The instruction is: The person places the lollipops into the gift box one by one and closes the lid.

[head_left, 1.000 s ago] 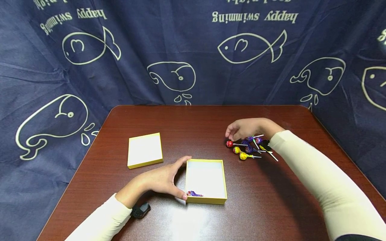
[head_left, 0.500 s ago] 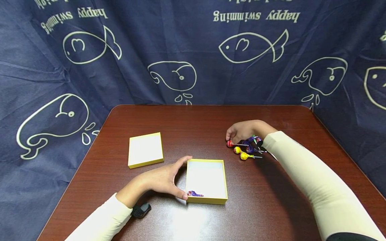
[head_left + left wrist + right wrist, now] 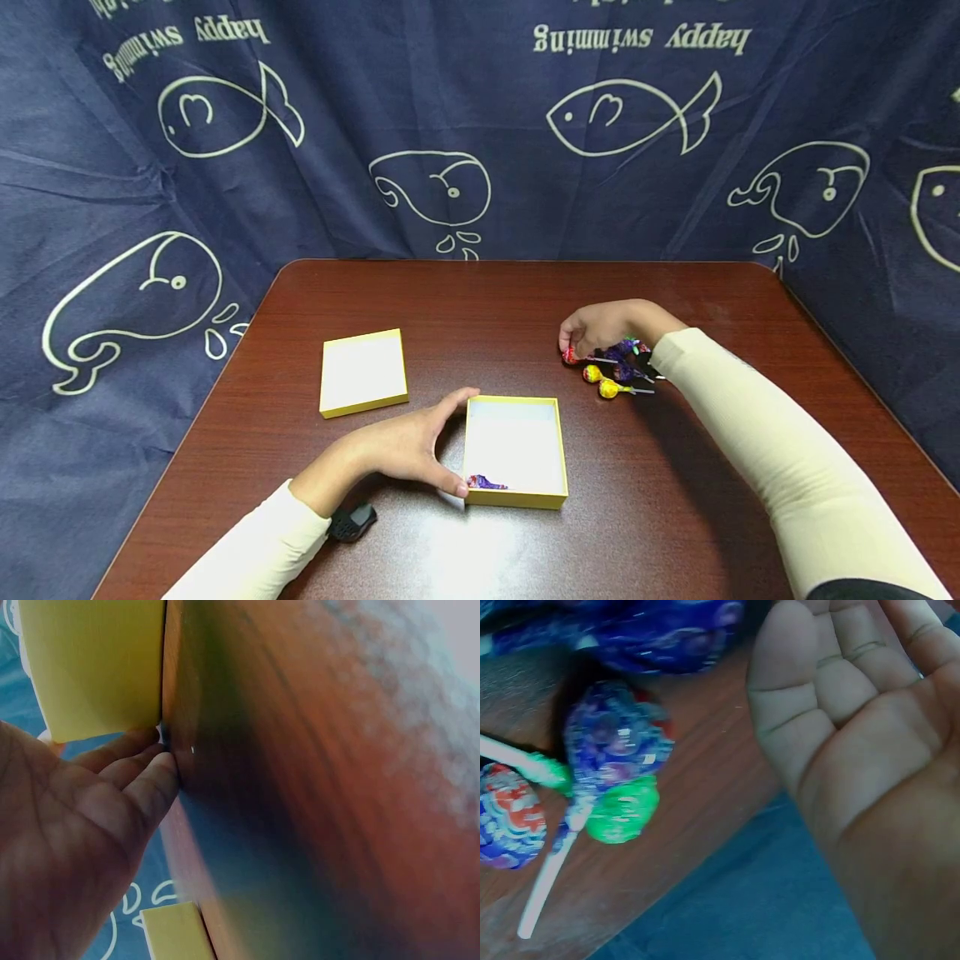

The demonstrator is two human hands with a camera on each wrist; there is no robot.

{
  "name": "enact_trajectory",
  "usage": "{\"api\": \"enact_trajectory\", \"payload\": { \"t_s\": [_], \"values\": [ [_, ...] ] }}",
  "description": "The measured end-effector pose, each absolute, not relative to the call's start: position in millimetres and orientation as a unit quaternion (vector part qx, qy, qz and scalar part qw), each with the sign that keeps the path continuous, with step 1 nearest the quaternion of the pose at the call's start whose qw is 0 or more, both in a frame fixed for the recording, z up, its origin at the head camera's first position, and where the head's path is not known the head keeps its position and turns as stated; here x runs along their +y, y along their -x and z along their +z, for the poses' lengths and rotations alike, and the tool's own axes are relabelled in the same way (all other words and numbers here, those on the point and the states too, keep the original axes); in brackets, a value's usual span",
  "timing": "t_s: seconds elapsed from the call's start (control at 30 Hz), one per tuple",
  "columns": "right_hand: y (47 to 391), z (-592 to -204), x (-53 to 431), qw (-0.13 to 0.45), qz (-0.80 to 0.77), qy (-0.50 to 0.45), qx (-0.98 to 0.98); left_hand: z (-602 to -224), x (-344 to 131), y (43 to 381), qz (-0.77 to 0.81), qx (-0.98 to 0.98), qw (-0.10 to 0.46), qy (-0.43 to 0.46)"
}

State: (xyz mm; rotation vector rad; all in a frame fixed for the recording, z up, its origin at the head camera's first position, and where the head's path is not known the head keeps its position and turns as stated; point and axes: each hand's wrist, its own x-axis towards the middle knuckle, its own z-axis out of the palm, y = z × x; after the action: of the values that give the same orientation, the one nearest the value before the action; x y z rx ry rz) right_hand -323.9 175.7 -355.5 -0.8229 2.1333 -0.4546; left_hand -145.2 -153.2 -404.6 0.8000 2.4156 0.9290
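My left hand (image 3: pixel 405 443) spans the left side of an open yellow box (image 3: pixel 516 499), thumb at the near corner and fingertips at the far one. In the left wrist view the fingers lie against the yellow box wall (image 3: pixel 101 667). Inside the box, a purple lollipop (image 3: pixel 487 482) lies along the near left corner. Over at the right, my right hand (image 3: pixel 606 325) pinches a red lollipop (image 3: pixel 569 356) by its head, which the fingers partly cover. Beside it are two yellow lollipops (image 3: pixel 608 389) and several purple lollipops (image 3: pixel 622 372). The right wrist view hides the fingertips' contact.
A shallow yellow-edged lid (image 3: pixel 363 407) lies white side up, left of the box. In the right wrist view a green-wrapped lollipop (image 3: pixel 624 810) lies among the purple ones. The brown table (image 3: pixel 465 308) ends at a dark blue printed cloth (image 3: pixel 510 208).
My right hand has lowered slightly onto the red lollipop and its fingers have closed about the head. My left hand and the box stay in place.
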Motion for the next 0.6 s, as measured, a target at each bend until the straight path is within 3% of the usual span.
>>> {"api": "enact_trajectory", "payload": {
  "t_s": [0.6],
  "values": [
    [293, -326, 157, 0.351, -0.258, 0.383, 0.815, -404, -153, 146, 0.341, 0.867, 0.216, -0.292]
  ]
}}
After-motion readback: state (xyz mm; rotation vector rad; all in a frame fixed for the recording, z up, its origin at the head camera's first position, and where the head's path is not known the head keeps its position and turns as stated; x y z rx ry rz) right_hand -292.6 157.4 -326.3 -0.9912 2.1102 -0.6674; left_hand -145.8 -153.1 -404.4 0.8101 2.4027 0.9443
